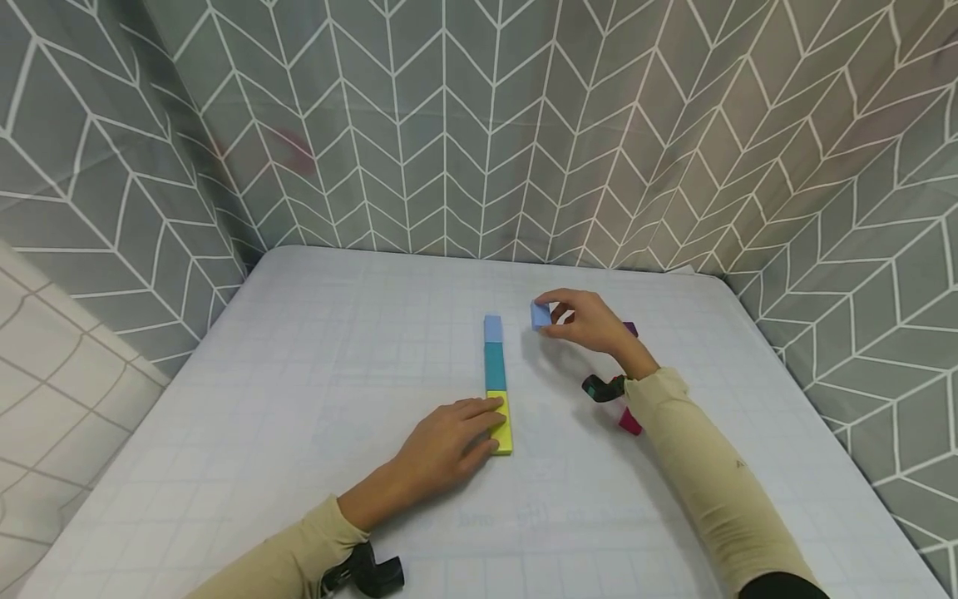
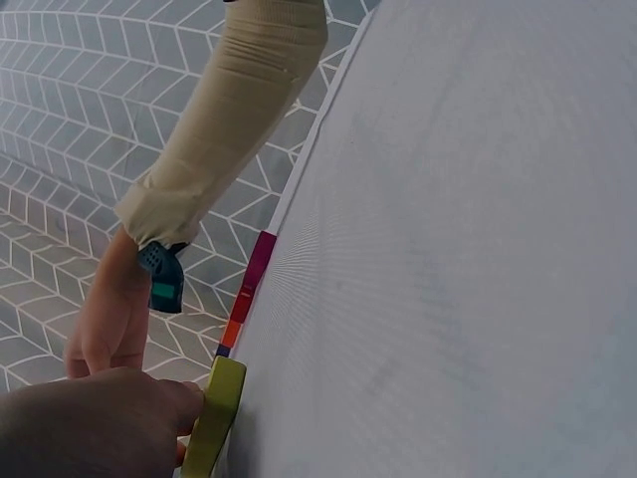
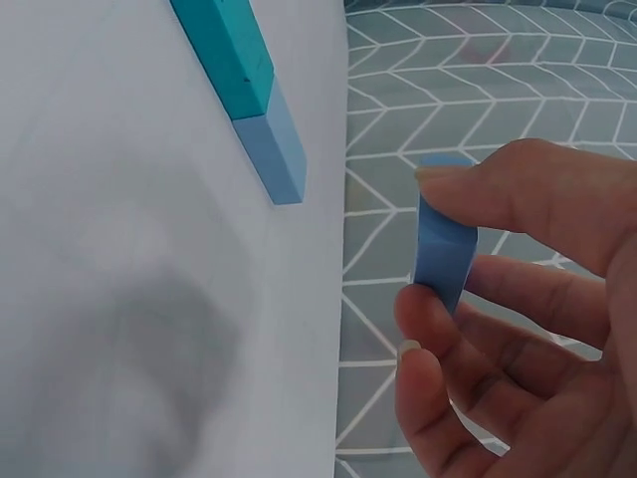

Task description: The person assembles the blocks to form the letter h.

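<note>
A straight row of blocks lies on the white table: a yellow block (image 1: 503, 439) nearest, a teal block (image 1: 494, 366) behind it, and a light blue block (image 1: 492, 329) at the far end. My left hand (image 1: 449, 441) rests on the yellow block, fingers stretched over its top and thumb along its near left side. To the right of the row's far end, my right hand (image 1: 591, 320) pinches a second light blue block (image 3: 445, 254) between thumb and fingertips. That block is held up off the table, apart from the row.
Under and beside the right forearm, a purple block (image 1: 631, 329) and a magenta block (image 1: 629, 423) partly show. The left wrist view reveals red (image 2: 243, 302) and orange (image 2: 231, 334) pieces in that line too. A patterned grey curtain (image 1: 464, 125) hangs behind the table's far edge.
</note>
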Action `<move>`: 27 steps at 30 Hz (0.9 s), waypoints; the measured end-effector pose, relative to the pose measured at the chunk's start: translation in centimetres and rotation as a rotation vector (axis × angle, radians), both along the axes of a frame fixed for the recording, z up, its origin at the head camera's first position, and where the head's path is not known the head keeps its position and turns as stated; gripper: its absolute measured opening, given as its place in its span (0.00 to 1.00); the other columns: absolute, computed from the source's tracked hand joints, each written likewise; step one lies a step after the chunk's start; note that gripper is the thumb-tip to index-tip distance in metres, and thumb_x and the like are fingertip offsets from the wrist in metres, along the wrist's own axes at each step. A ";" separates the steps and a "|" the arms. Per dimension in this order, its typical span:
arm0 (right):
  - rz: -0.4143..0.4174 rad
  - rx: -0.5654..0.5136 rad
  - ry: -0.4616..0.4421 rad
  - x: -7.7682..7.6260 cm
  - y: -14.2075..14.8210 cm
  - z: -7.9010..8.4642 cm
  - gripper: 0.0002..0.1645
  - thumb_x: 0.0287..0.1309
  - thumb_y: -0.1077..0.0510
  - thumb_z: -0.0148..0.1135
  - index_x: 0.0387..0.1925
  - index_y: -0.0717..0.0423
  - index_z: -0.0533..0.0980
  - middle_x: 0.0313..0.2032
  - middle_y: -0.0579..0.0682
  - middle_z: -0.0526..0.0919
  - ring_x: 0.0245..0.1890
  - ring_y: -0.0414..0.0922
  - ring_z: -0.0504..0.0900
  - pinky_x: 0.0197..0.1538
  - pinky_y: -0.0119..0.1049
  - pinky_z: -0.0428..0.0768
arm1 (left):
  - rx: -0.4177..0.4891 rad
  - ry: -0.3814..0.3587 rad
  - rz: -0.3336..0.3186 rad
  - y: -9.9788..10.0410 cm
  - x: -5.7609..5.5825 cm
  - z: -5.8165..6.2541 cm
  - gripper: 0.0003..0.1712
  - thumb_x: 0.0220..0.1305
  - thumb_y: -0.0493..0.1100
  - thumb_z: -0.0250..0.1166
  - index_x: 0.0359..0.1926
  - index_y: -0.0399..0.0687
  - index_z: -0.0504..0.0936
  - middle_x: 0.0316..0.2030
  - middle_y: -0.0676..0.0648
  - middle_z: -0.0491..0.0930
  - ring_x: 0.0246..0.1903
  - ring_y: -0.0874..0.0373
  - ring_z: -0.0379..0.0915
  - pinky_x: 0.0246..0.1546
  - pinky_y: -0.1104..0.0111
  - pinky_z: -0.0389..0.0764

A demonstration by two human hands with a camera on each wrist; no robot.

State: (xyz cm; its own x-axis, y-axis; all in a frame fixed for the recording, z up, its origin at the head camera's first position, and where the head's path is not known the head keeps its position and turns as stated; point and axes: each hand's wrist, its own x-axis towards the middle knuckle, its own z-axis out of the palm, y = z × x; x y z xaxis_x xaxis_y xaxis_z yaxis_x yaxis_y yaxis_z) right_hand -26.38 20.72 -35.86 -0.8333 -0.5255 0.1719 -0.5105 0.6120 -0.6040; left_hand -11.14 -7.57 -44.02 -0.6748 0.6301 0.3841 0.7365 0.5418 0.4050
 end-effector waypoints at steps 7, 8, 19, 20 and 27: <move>0.012 0.007 0.002 -0.7 -1.1 0.2 0.29 0.59 0.61 0.76 0.61 0.63 0.80 0.51 0.59 0.84 0.46 0.54 0.84 0.49 0.51 0.84 | -0.004 -0.001 0.000 0.0 0.0 0.0 0.19 0.72 0.45 0.68 0.60 0.45 0.85 0.66 0.46 0.77 0.65 0.49 0.73 0.62 0.53 0.77; 0.013 0.007 -0.001 -0.9 -1.2 0.2 0.29 0.59 0.61 0.76 0.61 0.63 0.80 0.50 0.59 0.84 0.46 0.54 0.84 0.48 0.50 0.84 | -0.005 0.000 0.000 0.0 0.0 0.0 0.19 0.72 0.45 0.68 0.60 0.45 0.85 0.66 0.46 0.77 0.65 0.49 0.73 0.61 0.53 0.77; -0.002 0.047 -0.038 -2.5 -3.1 -0.1 0.29 0.60 0.60 0.74 0.62 0.62 0.80 0.52 0.58 0.84 0.46 0.52 0.82 0.51 0.48 0.84 | -0.020 -0.016 0.004 -0.1 0.0 0.0 0.19 0.72 0.46 0.68 0.60 0.46 0.84 0.67 0.46 0.77 0.65 0.50 0.73 0.62 0.53 0.76; -0.005 0.052 -0.039 -2.5 -3.3 -0.1 0.29 0.61 0.60 0.74 0.62 0.61 0.80 0.52 0.58 0.84 0.46 0.52 0.82 0.50 0.48 0.84 | -0.022 -0.018 0.005 -0.1 0.0 0.1 0.19 0.72 0.46 0.68 0.60 0.46 0.84 0.67 0.46 0.77 0.65 0.50 0.73 0.62 0.53 0.76; -0.006 0.064 -0.042 -3.0 -4.3 -0.1 0.28 0.62 0.60 0.73 0.63 0.61 0.80 0.50 0.59 0.84 0.46 0.53 0.81 0.47 0.46 0.83 | -0.040 -0.054 0.016 -0.1 0.1 0.3 0.20 0.73 0.47 0.67 0.62 0.47 0.84 0.68 0.48 0.76 0.67 0.52 0.72 0.64 0.55 0.74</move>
State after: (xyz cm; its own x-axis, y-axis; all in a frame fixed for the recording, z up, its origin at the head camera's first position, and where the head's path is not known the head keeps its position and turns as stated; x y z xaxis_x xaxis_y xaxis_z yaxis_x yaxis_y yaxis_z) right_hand -29.42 16.40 -35.94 -0.8420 -0.5295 0.1028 -0.4820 0.6529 -0.5843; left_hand -11.04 -7.63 -43.71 -0.7040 0.6333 0.3214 0.7053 0.5701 0.4213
